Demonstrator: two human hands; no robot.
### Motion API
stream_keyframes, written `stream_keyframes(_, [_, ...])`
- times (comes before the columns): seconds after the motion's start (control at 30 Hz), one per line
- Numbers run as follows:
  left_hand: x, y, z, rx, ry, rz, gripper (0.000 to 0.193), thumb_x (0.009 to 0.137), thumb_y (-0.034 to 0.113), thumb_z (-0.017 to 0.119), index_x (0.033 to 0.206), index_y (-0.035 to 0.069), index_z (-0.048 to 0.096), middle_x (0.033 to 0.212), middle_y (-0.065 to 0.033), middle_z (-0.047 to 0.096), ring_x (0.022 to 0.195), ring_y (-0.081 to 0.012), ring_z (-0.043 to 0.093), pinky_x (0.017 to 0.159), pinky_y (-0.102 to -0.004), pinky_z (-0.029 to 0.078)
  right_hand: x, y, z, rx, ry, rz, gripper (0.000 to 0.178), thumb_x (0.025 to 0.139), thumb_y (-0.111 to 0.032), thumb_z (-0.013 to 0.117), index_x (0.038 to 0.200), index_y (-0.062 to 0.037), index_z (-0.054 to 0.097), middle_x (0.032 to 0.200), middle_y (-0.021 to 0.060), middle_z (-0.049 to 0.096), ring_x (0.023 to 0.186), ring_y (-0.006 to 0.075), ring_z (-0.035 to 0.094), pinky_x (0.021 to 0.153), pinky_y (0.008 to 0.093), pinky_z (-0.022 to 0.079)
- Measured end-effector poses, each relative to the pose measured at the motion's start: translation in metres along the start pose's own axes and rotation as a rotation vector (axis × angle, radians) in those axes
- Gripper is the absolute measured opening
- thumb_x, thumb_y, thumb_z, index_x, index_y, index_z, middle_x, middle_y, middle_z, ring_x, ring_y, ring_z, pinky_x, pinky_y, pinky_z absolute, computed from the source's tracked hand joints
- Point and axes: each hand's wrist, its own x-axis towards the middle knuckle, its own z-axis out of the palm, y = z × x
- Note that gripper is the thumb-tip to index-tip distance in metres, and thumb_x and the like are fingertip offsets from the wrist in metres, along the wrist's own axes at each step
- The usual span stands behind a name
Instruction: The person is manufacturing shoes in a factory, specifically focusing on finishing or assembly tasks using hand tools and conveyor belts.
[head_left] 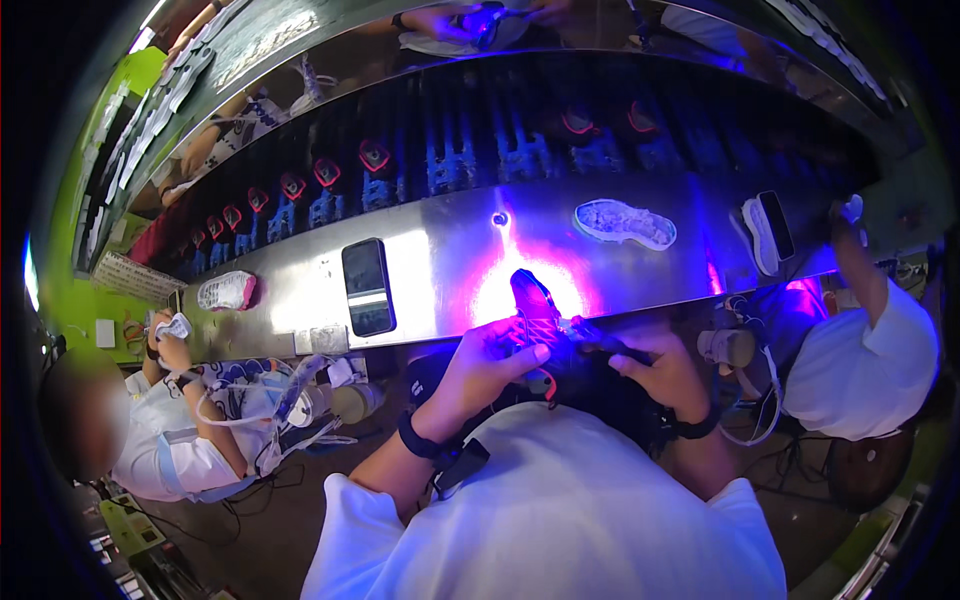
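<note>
A dark shoe [533,295] with red-pink lacing points away from me at the metal bench's near edge, in bright violet light. My left hand [483,368] is closed on its left side, with the thumb across the upper. A red loop hangs at its near end. From the right, my right hand [662,372] grips a dark, slim-handled tool [603,342], whose pale end meets or nearly meets the shoe's right side. I cannot make out the tool's kind. The shoe's near end is partly hidden by my fingers and shadow.
On the metal bench [625,275] lie a phone [369,290], a white sole [625,224], a pair of soles [762,235] and a white-pink shoe part [227,291]. Beyond runs a dark rack [450,150] carrying red-edged shoes. Co-workers sit left [190,440] and right [860,360].
</note>
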Motion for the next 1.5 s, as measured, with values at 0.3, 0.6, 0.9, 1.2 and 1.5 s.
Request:
stream_keyframes(0.3, [0.000,-0.022,0.002,0.104,0.004,0.171,0.032,0.090,0.020,0.081,0.115,0.001,0.072,0.101,-0.0024,0.075,0.090,-0.0095,0.067,0.084,-0.0280,0.054,0.021,-0.060,0.001,-0.083,0.064,0.139,0.028,0.094,-0.013,0.075,0.119,0.0000,0.073,0.099,0.0094,0.077,0.090,0.0166,0.071,0.085,0.0320,0.054])
stream_keyframes(0.6, [-0.007,-0.009,-0.015,-0.047,0.047,0.196,0.049,0.095,0.016,0.076,0.134,-0.005,0.057,0.115,-0.0077,0.070,0.103,-0.0135,0.067,0.094,-0.0303,0.054,0.005,-0.057,-0.011,0.050,-0.119,0.262,0.032,0.089,-0.014,0.080,0.118,-0.0004,0.075,0.092,0.0033,0.074,0.082,0.0060,0.064,0.072,0.0236,0.051])
stream_keyframes(0.9, [0.007,-0.007,-0.008,0.048,0.240,0.234,0.045,0.092,0.014,0.078,0.128,-0.005,0.058,0.104,-0.0086,0.073,0.091,-0.0142,0.071,0.081,-0.0295,0.058,0.003,-0.060,-0.014,-0.238,-0.024,0.124,0.033,0.089,-0.009,0.078,0.120,-0.0019,0.074,0.097,0.0125,0.076,0.089,0.0181,0.071,0.082,0.0311,0.054])
stream_keyframes(1.2, [0.022,-0.011,-0.005,-0.142,0.178,0.041,0.046,0.103,0.039,0.064,0.124,-0.002,0.063,0.106,-0.0088,0.073,0.098,-0.0148,0.071,0.085,-0.0273,0.057,0.016,-0.064,-0.020,-0.285,0.056,0.055,0.034,0.088,-0.010,0.078,0.120,-0.0016,0.073,0.096,0.0136,0.075,0.088,0.0228,0.072,0.081,0.0317,0.054])
stream_keyframes(1.5, [0.013,0.007,0.007,-0.577,0.146,-0.183,0.050,0.101,0.049,0.064,0.123,0.004,0.064,0.118,-0.0090,0.069,0.104,-0.0169,0.070,0.095,-0.0337,0.059,0.035,-0.090,-0.021,-0.450,0.072,-0.025,0.035,0.087,-0.010,0.078,0.121,-0.0025,0.073,0.082,0.0142,0.068,0.072,0.0239,0.066,0.068,0.0334,0.051])
